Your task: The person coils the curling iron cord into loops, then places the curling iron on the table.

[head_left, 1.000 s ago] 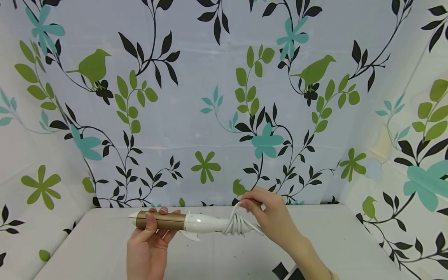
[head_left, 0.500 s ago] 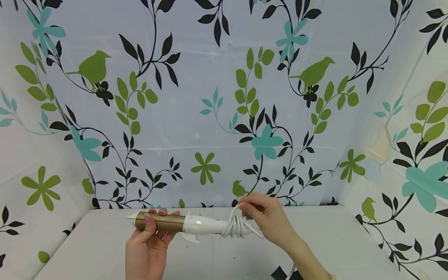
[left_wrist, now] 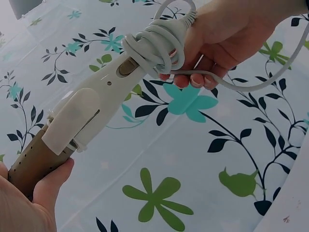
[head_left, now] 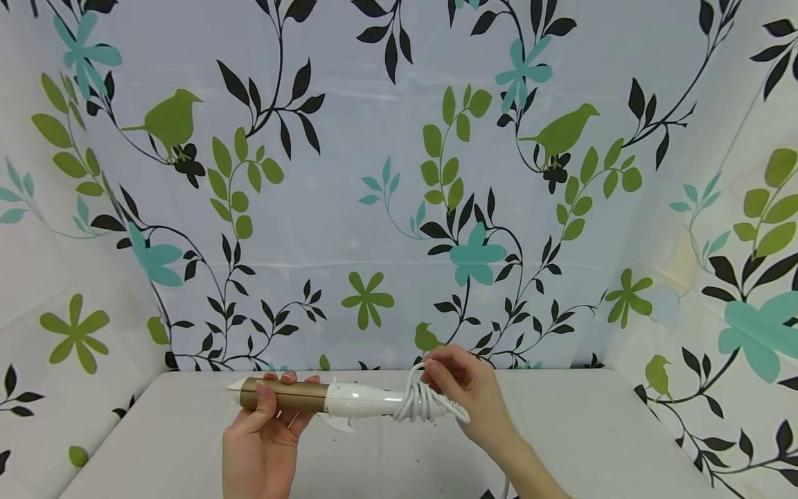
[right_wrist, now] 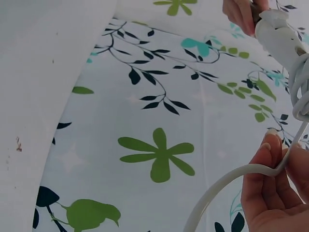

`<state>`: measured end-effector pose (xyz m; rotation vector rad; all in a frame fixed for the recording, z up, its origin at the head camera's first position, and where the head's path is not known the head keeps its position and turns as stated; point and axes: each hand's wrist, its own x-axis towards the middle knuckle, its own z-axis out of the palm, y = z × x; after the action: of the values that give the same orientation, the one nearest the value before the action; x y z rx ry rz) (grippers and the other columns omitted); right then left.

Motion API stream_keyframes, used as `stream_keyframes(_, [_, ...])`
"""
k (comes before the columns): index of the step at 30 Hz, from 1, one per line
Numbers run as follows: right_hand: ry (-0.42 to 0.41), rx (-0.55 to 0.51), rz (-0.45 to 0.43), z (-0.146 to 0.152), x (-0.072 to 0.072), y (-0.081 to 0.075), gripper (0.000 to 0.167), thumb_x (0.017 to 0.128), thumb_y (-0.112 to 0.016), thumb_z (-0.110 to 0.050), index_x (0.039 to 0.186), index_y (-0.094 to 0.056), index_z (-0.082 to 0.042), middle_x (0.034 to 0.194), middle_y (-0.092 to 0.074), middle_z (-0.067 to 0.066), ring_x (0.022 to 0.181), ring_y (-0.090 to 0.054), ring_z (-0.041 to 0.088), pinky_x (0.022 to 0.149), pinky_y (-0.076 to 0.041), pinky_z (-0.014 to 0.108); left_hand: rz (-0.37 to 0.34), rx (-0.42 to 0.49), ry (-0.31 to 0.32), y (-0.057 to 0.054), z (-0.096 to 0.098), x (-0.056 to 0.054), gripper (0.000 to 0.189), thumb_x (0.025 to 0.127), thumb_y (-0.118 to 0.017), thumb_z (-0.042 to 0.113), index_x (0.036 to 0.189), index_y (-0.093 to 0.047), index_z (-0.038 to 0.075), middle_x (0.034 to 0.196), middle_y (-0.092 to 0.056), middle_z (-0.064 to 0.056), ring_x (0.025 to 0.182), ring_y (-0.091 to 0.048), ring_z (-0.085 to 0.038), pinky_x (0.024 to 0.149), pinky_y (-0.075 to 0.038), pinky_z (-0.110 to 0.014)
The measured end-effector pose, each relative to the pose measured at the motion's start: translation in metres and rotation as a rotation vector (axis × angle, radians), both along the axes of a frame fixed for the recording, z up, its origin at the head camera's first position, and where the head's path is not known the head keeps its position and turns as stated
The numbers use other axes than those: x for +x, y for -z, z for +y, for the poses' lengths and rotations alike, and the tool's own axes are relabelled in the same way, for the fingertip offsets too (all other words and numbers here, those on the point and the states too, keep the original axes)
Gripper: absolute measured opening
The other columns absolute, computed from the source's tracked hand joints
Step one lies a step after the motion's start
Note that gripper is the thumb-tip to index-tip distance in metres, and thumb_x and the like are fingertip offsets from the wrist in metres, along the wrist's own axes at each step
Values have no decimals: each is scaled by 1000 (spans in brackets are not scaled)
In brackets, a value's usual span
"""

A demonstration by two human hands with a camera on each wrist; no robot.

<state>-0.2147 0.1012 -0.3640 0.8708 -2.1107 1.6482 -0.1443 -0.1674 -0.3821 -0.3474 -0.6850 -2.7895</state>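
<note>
A curling iron (head_left: 358, 400) with a gold-brown barrel and a white handle is held level above the table. My left hand (head_left: 264, 443) grips its barrel, thumb in front and fingertips showing over the top. Several loops of white cord (head_left: 419, 404) are wound round the handle's right end. Beside them my right hand (head_left: 479, 398) pinches a stretch of that cord, clearer in the right wrist view, where the cord (right_wrist: 227, 176) passes between thumb and fingers. A white clamp lever (left_wrist: 72, 121) stands out from the iron in the left wrist view.
Beneath the hands spreads a white table (head_left: 368, 464). A patterned cloth (head_left: 324, 229) with birds, leaves and flowers forms the back and sides. At the bottom edge of the head view, a small dark corner (head_left: 488, 494) shows beside the hanging cord.
My right hand has shifted slightly left and its fingers have turned on the cord. The hanging cord now shows left of the right forearm. The left hand and curling iron have barely moved.
</note>
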Motion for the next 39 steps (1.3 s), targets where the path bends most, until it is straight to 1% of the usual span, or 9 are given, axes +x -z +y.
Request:
stream_keyframes(4, [12,-55,-8,-3,0,7,7,99,-62,-7,105,-66,-6,87,-69,9,78,-67,9,67,-61,25,10,-1,5,0,1,0,23,108,-36,14,108,-56,4,104,-63,-10,106,-70,-35,97,-57,-45])
stream_keyframes(9, [114,-95,-92,-9,2,17,4,96,-66,-10,99,-67,-7,87,-69,6,72,-65,7,63,-59,22,8,-7,11,1,4,-1,20,108,-36,14,109,-54,5,104,-62,-9,107,-69,-35,98,-56,-45])
stream_keyframes(12, [142,-110,-114,-13,4,21,4,97,-65,-9,98,-66,-6,87,-68,6,72,-63,6,62,-57,21,-4,-10,10,1,5,-1,19,108,-36,14,110,-54,5,104,-62,-9,107,-69,-35,98,-56,-45])
stream_keyframes(21, [101,-112,-120,-16,5,25,6,98,-63,-11,102,-65,-7,94,-69,11,79,-65,7,70,-58,21,5,1,13,2,4,-1,22,108,-35,14,110,-55,4,104,-62,-10,108,-69,-36,99,-56,-44])
stream_keyframes(25, [61,-122,-128,-16,5,25,8,98,-62,-11,102,-66,-5,96,-70,14,78,-65,6,68,-58,22,-21,-1,6,1,4,-1,20,108,-37,15,110,-53,5,104,-61,-10,108,-69,-35,98,-57,-44])
stream_keyframes(29, [63,-100,-120,-16,5,27,8,98,-63,-9,102,-69,-6,97,-72,9,77,-64,4,66,-58,21,-15,5,8,1,4,-1,20,108,-36,15,111,-54,5,104,-61,-10,107,-69,-36,98,-57,-44])
stream_keyframes(34, [61,-85,-77,-14,7,28,17,96,-64,-5,109,-74,0,103,-75,13,90,-68,2,76,-60,20,-22,34,8,0,4,-1,21,108,-37,14,110,-56,3,105,-61,-10,107,-69,-37,97,-57,-45])
stream_keyframes(36, [24,-111,-109,-14,8,27,21,95,-65,-4,112,-72,6,106,-75,17,95,-69,3,80,-60,21,-33,45,4,0,3,0,21,107,-38,14,110,-56,3,105,-61,-10,107,-69,-37,97,-57,-45])
stream_keyframes(39, [-50,-150,-233,-12,9,25,25,96,-64,-6,114,-69,10,101,-76,12,84,-70,3,75,-61,22,-38,52,5,0,3,0,21,107,-38,14,110,-56,3,105,-61,-10,106,-69,-37,98,-57,-45])
